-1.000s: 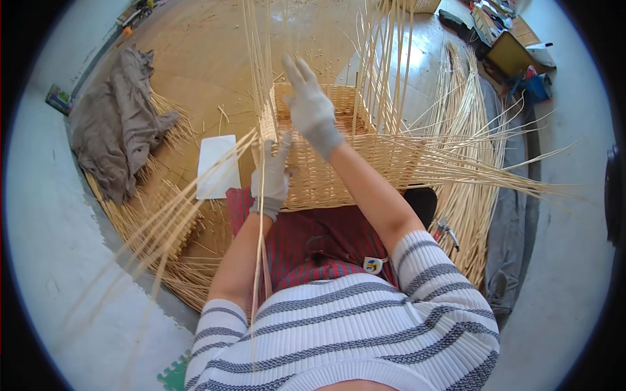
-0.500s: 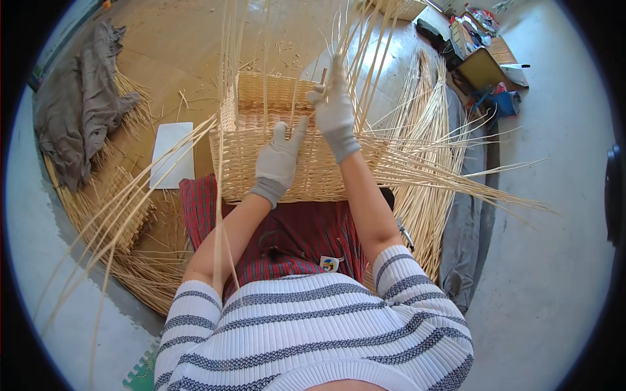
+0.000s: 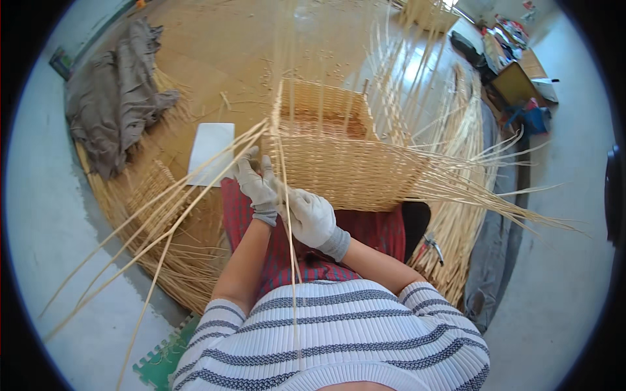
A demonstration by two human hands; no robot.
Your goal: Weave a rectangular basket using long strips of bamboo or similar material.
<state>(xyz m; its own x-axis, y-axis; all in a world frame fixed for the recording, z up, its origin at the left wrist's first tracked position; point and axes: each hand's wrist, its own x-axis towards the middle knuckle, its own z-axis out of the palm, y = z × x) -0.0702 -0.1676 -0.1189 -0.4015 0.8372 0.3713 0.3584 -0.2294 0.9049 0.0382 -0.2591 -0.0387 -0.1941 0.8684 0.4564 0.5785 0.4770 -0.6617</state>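
A partly woven wicker basket point(image 3: 345, 166) rests across my lap on a red checked cloth point(image 3: 381, 231), its long weaving still set with upright stakes. Both hands wear pale gloves with grey cuffs. At the basket's lower left corner, my left hand point(image 3: 256, 186) has its fingers raised and somewhat apart, close beside the wall. My right hand point(image 3: 310, 218) is closed just right of it, below the front wall; its fingertips are partly hidden. One long strand point(image 3: 289, 238) hangs down in front of that hand. More loose strands point(image 3: 195, 182) stick out leftward from the corner.
Long strands point(image 3: 482, 189) project from the basket's right side. A bundle of wicker rods point(image 3: 450, 241) lies on the right, near pliers-like handles point(image 3: 430, 246). To the left are a white sheet point(image 3: 212, 153), a grey cloth point(image 3: 117, 98) and more rods point(image 3: 189, 280).
Both hands have left the front rim and come to the lower left corner. My right hand dropped from a raised, spread pose and closed. The basket sits further right in view.
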